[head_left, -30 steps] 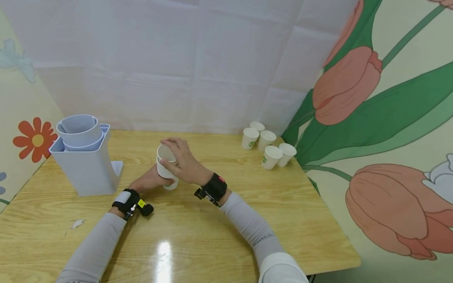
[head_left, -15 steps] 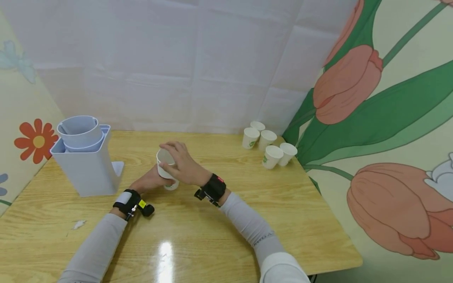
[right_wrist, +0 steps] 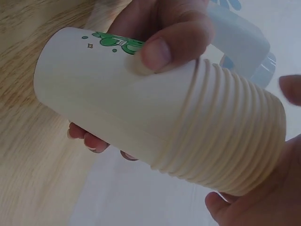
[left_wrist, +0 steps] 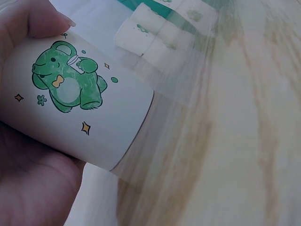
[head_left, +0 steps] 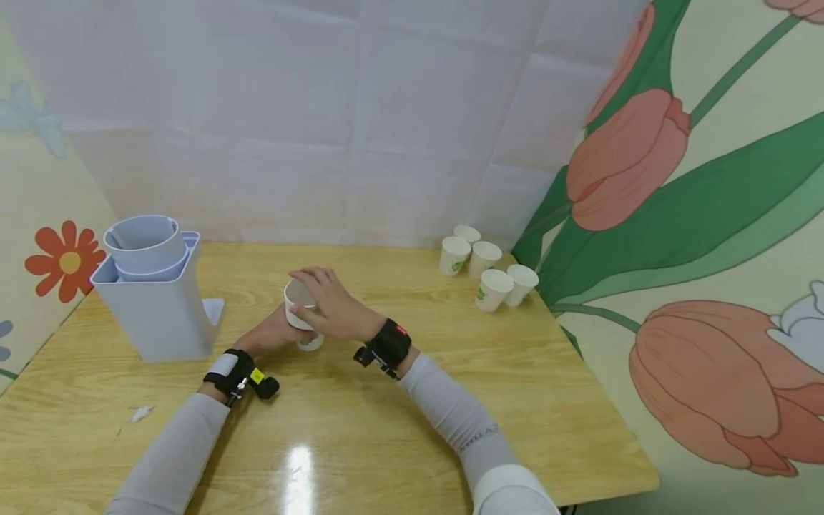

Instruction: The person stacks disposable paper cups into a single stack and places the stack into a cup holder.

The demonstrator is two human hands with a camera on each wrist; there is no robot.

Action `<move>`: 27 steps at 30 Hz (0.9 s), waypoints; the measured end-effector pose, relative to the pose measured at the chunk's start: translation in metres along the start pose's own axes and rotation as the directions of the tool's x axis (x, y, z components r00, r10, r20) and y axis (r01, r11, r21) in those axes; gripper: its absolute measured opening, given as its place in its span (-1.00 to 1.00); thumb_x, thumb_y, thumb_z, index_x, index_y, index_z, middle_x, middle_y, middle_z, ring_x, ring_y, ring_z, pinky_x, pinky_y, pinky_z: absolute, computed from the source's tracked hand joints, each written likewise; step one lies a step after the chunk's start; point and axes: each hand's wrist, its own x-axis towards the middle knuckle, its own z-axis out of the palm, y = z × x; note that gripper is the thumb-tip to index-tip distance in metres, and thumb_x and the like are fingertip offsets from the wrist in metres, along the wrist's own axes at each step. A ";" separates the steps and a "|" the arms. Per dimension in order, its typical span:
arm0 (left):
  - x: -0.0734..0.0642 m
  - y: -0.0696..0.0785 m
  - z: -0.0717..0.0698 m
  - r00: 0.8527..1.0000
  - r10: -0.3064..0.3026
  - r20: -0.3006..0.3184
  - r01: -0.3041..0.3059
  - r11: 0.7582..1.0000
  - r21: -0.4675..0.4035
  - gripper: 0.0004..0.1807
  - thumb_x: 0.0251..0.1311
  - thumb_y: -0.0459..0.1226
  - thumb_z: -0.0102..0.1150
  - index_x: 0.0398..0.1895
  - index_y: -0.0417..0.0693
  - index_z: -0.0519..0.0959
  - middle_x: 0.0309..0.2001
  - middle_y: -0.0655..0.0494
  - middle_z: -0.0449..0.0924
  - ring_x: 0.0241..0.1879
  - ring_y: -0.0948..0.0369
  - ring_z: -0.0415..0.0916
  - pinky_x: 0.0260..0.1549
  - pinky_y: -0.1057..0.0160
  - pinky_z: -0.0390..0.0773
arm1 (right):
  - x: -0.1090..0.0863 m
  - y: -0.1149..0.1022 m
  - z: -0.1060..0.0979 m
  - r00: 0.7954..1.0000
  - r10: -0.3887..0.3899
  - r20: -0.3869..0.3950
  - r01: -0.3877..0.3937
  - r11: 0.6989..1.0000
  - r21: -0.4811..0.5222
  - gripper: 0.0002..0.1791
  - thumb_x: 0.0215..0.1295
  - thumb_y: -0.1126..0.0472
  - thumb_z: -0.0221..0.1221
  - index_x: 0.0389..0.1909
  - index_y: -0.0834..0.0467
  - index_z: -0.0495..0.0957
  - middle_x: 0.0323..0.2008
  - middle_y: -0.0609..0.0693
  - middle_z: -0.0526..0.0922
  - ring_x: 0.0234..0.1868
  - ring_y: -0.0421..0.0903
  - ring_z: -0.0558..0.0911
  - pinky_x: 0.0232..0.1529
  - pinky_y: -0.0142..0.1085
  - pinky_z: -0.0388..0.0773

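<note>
A stack of nested white paper cups [head_left: 297,317] leans slightly in my left hand [head_left: 272,333], over the left-middle of the table. In the left wrist view, the lowest cup [left_wrist: 70,94] shows a green elephant print. My left fingers and thumb [right_wrist: 162,52] wrap round this cup below the stacked rims [right_wrist: 225,127], seen in the right wrist view. My right hand [head_left: 341,309] spans the mouth of the stack, fingers at its far rim and thumb at the near side. The stack hides part of the left hand in the head view.
Several paper cups [head_left: 495,290] stand grouped at the table's back right. A light grey-blue bin [head_left: 161,322] holding a round container [head_left: 144,239] stands at the back left. A white sheet [head_left: 322,143] hangs behind the wooden table [head_left: 386,443].
The top cup, which stood raised above the stack a second ago, has sunk down into it. My right hand has come down with it; my left hand keeps its hold.
</note>
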 end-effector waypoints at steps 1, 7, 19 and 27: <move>0.000 0.000 0.000 1.000 -0.004 -0.002 0.004 1.000 0.001 -0.09 0.14 -0.42 0.32 0.49 -0.29 0.02 0.28 -0.27 0.33 0.10 0.20 0.42 0.10 0.23 0.45 | 0.000 0.001 -0.002 1.000 0.006 0.004 -0.006 1.000 0.027 -0.34 0.60 0.04 -0.02 0.56 0.20 0.07 0.48 0.19 0.18 0.48 0.09 0.16 0.46 -0.07 0.18; -0.001 0.000 0.001 0.999 -0.035 -0.019 0.035 0.999 0.013 -0.10 0.07 -0.42 0.34 0.46 -0.28 0.09 0.22 -0.26 0.39 0.13 0.07 0.40 0.19 0.02 0.37 | -0.004 0.021 -0.021 0.996 0.070 -0.054 -0.062 0.990 0.129 -0.33 0.61 0.05 -0.04 0.57 0.21 0.04 0.42 0.21 0.31 0.46 0.10 0.23 0.45 0.03 0.18; -0.003 0.002 0.003 0.999 -0.016 -0.031 0.018 0.999 0.040 -0.11 0.07 -0.42 0.36 0.44 -0.31 0.10 0.20 -0.24 0.38 0.11 0.10 0.40 0.19 0.04 0.39 | -0.058 0.117 -0.085 0.840 0.424 -0.340 -0.416 0.904 0.098 -0.31 0.56 0.03 0.03 0.53 0.27 0.10 0.41 0.30 0.27 0.45 0.23 0.22 0.43 0.09 0.20; -0.002 0.001 0.001 1.000 -0.011 -0.022 0.012 0.999 0.034 -0.11 0.06 -0.43 0.36 0.44 -0.34 0.09 0.21 -0.29 0.37 0.12 0.07 0.39 0.23 -0.06 0.36 | -0.115 0.158 -0.117 0.663 0.650 -0.372 -0.661 0.741 0.117 -0.26 0.51 0.03 0.03 0.54 0.31 0.07 0.48 0.42 0.09 0.48 0.40 0.03 0.46 0.23 -0.01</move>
